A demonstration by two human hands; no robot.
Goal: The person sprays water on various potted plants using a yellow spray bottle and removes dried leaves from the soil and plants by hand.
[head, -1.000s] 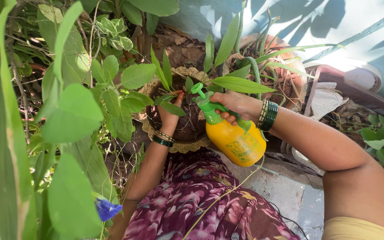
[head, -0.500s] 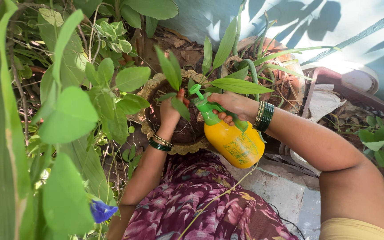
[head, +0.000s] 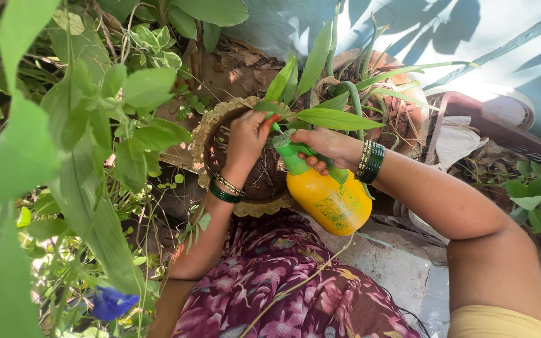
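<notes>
Yellow spray bottle (head: 327,197) stays gripped in the right hand (head: 324,145); left hand (head: 248,134) has risen, pinching a leaf (head: 270,107).

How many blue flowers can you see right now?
1. The blue flower hangs at the lower left among the green leaves, left of the patterned cloth. Others may be hidden behind foliage.

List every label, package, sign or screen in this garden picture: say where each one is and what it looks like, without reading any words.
Printed label: on the side of the yellow spray bottle held in the right hand, a rough rectangle of green print on yellow.
No other packages, signs or screens show.
</notes>
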